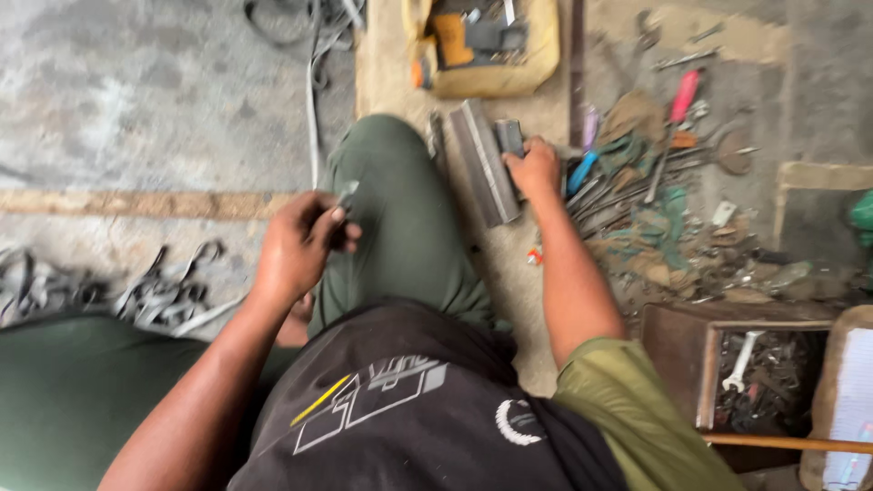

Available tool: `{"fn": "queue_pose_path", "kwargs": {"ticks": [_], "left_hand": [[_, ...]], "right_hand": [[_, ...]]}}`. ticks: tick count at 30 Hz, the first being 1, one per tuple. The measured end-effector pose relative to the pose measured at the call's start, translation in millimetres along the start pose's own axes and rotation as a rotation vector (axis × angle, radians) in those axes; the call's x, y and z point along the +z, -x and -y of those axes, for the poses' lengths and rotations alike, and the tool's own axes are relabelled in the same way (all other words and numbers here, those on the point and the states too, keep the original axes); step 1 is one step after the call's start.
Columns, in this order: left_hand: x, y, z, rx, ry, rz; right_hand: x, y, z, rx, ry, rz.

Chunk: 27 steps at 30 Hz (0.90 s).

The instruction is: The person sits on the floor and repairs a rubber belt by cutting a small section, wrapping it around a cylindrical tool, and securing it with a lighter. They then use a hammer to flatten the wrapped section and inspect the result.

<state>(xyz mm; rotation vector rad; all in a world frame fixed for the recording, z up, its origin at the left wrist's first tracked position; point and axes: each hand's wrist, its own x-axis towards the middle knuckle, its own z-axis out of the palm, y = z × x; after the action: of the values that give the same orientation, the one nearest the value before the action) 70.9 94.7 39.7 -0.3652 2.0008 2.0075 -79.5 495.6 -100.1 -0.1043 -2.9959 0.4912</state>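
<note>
- Two hands work over a rough concrete floor [136, 100], where the person sits with one leg in green trousers [400, 227] stretched forward.
- Ahead of the knee lies a yellow bag [536, 55], open at the top, with dark tools inside it.
- To the right spreads a pile of tools and rags [655, 200], among them a red-handled screwdriver [684, 95] and a blue-handled one [582, 171].
- At the lower right stands a wooden box [705, 373] holding a wrench and other metal bits.
- Beside the leg rests a grey metal bar [486, 164], angled, lying lengthwise on the floor.
- Right hand [535, 168] reaches forward, fingers curled around a small dark metal block [509, 136] that sits just beside the bar's far end.
- Left hand [300, 245] is closed in a fist over the thigh, pinching a small metal piece [346, 194] whose tip sticks up above the fingers; its exact kind is too blurred to tell.
</note>
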Motion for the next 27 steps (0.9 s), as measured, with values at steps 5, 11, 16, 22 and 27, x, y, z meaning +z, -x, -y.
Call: {"fn": "queue_pose_path", "kwargs": {"ticks": [5,11,16,22,27], "left_hand": [[-5.5,-12.3,15.5,-0.025,0.149,-0.004],[2.6,-27.7,19.4,-0.042,0.107,0.082],[1.4,-17.6,10.5,0.050,-0.018,-0.013],[-5.9,9.4,-10.8,0.346,-0.205,-0.020],[-1.8,14.0,-16.4,0.310,-0.243,0.071]], "right_hand": [[-56.2,0.0,15.7,0.176,-0.556,-0.236],[-89.7,24.6,92.7,0.148,-1.311,0.063],[-88.1,50.1,177.4,0.153,-1.761,0.606],[-72.0,72.6,234.1,0.064,-1.380,0.742],[-54.1,92.9,233.0,0.322,-1.614,0.827]]}}
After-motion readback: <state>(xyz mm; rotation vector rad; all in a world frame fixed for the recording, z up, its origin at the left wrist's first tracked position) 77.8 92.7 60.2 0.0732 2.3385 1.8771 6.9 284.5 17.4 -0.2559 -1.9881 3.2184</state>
